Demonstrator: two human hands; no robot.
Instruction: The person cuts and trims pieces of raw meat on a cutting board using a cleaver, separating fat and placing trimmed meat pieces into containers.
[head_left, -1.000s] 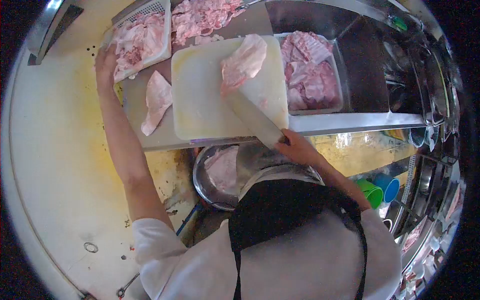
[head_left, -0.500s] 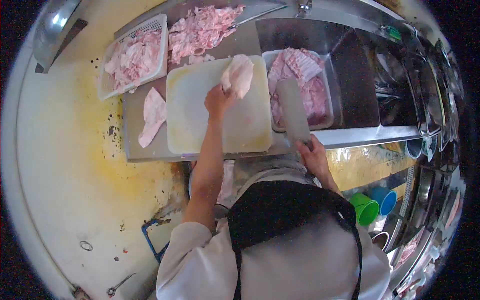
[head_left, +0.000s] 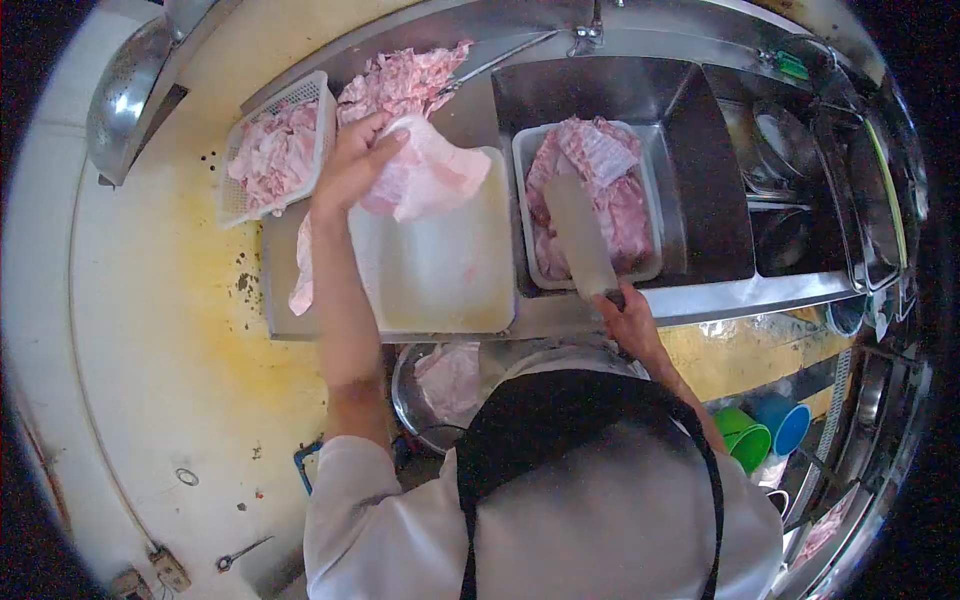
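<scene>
My left hand is closed on a broad, pale pink piece of raw meat, which hangs over the far part of the white cutting board. At the right, my right hand grips a cleaver by its dark handle. Its wide blade points away from me, above the white tub of raw meat in the sink. Another strip of meat lies along the board's left side, partly hidden behind my left forearm.
A white perforated basket of meat pieces stands at the back left. Beside it, a heap of trimmings lies near a long metal rod. A metal bowl holding meat is below the counter edge. Green and blue buckets stand lower right.
My left hand has carried the piece of meat leftward across the board, and the piece now spreads out wider. The cleaver stays in my right hand over the tub. The camera view has shifted slightly.
</scene>
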